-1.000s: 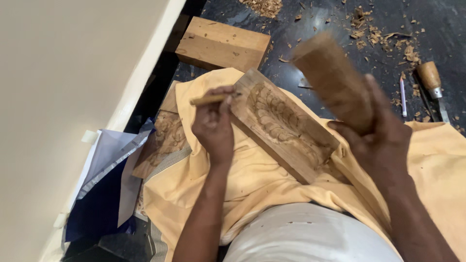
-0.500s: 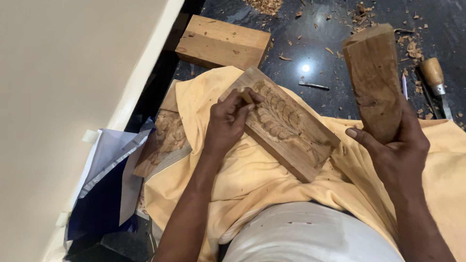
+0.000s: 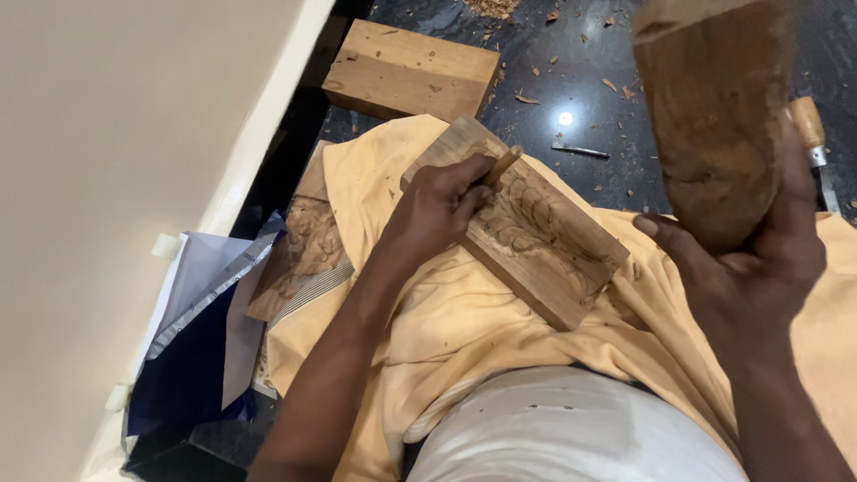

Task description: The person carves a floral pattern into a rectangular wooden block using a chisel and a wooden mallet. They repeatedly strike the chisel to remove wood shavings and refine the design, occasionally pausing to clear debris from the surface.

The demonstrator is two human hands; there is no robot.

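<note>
Since half a second ago, right hand (image 3: 750,268) lifts the wooden mallet (image 3: 710,116) higher and closer to the camera, now blurred at upper right; left hand (image 3: 442,210) stays on the carved panel (image 3: 536,236), fingers tucked tighter.

Left hand is curled shut around a thin wooden-handled chisel (image 3: 502,165), handle end poking out above the knuckles, blade hidden; hand rests on the panel's upper left part. Right hand is clamped on the mallet's lower end, thumb out on the left side, fingers wrapped behind.

Carved panel lies tilted on a yellow cloth (image 3: 428,330) across the person's lap, long side running from upper left to lower right. Leaf-like relief cut into its top face, rough pale wood, square edges.

Floor (image 3: 580,98) is dark, glossy stone, scattered with wood chips, one light glare spot. Plain wood block (image 3: 411,71) lies on it just beyond the cloth. Small metal tool (image 3: 580,149) lies on the floor between panel and mallet. Another wooden-handled tool (image 3: 812,134) shows at right edge, partly behind the mallet. Second carved piece (image 3: 303,254) sits left of the cloth, partly under it. White and blue paper sheets (image 3: 201,330) lie against a cream wall (image 3: 107,161) at left. Mallet is brown, worn, dented, rounded block shape. White garment (image 3: 571,428) at bottom.
</note>
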